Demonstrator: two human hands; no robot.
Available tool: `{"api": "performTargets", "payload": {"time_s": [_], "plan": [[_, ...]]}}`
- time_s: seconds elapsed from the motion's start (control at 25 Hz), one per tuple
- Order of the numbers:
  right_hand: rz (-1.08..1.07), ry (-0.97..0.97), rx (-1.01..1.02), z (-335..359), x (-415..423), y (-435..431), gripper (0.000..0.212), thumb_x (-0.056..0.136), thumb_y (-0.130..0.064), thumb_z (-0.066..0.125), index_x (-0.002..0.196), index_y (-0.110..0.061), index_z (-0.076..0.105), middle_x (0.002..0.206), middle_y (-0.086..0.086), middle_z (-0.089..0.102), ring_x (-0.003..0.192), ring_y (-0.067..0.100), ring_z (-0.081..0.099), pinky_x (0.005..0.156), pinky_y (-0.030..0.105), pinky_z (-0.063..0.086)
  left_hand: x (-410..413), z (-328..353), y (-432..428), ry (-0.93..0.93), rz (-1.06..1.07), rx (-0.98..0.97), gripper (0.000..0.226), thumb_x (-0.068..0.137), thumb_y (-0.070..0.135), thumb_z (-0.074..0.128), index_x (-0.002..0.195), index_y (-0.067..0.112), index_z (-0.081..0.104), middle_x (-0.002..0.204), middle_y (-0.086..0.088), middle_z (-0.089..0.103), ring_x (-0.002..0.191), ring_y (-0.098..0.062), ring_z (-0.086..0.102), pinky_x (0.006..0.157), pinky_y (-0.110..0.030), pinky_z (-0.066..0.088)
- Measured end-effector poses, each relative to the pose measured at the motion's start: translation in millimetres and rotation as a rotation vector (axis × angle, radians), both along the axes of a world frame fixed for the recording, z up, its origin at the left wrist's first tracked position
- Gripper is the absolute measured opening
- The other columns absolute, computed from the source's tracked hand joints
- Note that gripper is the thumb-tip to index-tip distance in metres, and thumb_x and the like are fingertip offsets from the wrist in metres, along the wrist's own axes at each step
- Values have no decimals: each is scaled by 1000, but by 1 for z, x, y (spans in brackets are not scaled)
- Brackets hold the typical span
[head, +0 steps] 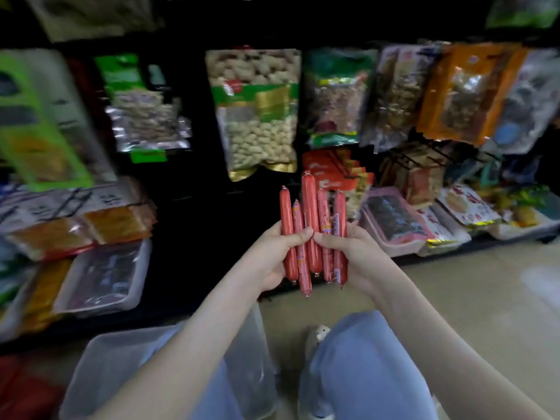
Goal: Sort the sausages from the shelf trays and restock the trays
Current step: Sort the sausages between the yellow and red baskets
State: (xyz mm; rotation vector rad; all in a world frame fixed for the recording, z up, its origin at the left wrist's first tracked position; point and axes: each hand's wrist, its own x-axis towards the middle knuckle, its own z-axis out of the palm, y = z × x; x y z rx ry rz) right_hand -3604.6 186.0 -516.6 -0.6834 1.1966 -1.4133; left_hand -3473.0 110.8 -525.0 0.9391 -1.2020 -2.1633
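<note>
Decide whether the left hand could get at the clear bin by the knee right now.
Probably not yet: the left hand grips the sausages with the right hand. Nothing seems to block the way to the clear bin once freed.

Bare forearms [194, 344], pale blue jeans [363, 377], one white shoe [315, 338].

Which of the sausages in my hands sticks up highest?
The middle sausage of the five: its tip rises well above the two on each side.
</note>
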Motion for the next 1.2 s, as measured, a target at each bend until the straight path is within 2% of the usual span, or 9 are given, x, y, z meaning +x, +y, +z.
{"api": "performTargets", "payload": {"time_s": [0.24, 0.48, 0.56, 0.68, 0.8, 0.92, 1.0, 1.12, 1.2], "plan": [[376, 146, -50, 9, 132, -68, 31, 92, -3, 55, 123, -6, 56, 113, 16, 68, 102, 28, 67, 80, 35, 56, 153, 3, -25, 24, 271, -52, 31, 86, 11, 64, 117, 17, 59, 109, -10, 69, 100, -25, 67, 84, -42, 54], [701, 8, -47, -6, 269, -124, 31, 91, -3, 53, 122, -4, 56, 116, 16, 66, 107, 28, 65, 84, 35, 54, 300, -8, -30, 28, 608, 14, 37, 89, 3, 60, 124, 12, 58, 116, -16, 67, 104, -31, 65, 90, -48, 52], [766, -14, -22, -14, 312, -138, 24, 92, -3, 52, 116, -4, 58, 107, 14, 68, 97, 25, 68, 78, 33, 56, 344, -15, -24, 47, 739, 50, 34, 88, 0, 59, 121, 9, 60, 111, -18, 67, 95, -32, 67, 83, -48, 55], [881, -18, 49, -30, 382, -156, 12, 92, -9, 52, 100, -10, 61, 84, 7, 62, 64, 14, 60, 57, 26, 53, 419, -33, -4, 58, 991, 120, 25, 90, 0, 56, 112, 11, 59, 98, -18, 68, 78, -29, 69, 61, -39, 59], [1023, -147, 235, -54, 460, -167, 27, 93, -27, 47, 107, -6, 58, 79, 9, 62, 55, 15, 54, 48, 26, 48, 490, -62, 29, 86, 1202, 190, 18, 90, 2, 56, 105, 11, 57, 93, -17, 69, 75, -27, 71, 61, -38, 59], [1178, -272, 418, -85, 541, -162, 38, 88, -30, 43, 113, -6, 59, 84, 10, 68, 61, 17, 61, 56, 26, 53, 545, -99, 62, 110, 1352, 268, 20, 90, 2, 56, 108, 11, 56, 95, -16, 70, 76, -26, 71, 64, -38, 60], [1221, -299, 492, -109, 586, -151, 35, 90, -24, 41, 109, -5, 63, 88, 11, 70, 65, 17, 66, 58, 27, 56, 571, -123, 80, 139, 1406, 322, 24, 90, 2, 55, 113, 9, 56, 99, -18, 70, 78, -27, 72, 64, -39, 60], [1284, -227, 498, -150, 641, -129, 31, 98, -14, 40, 94, -2, 68, 85, 13, 71, 68, 20, 69, 64, 33, 60, 603, -159, 96, 245, 1457, 347, 33, 89, -1, 53, 121, 2, 55, 104, -23, 69, 85, -31, 71, 71, -41, 59], [1311, -171, 481, -176, 671, -117, 20, 96, -8, 45, 100, 2, 61, 83, 12, 70, 70, 19, 69, 65, 32, 59, 621, -181, 100, 247, 1489, 344, 32, 87, -3, 53, 119, 3, 59, 99, -16, 70, 81, -23, 70, 74, -35, 59]]}}
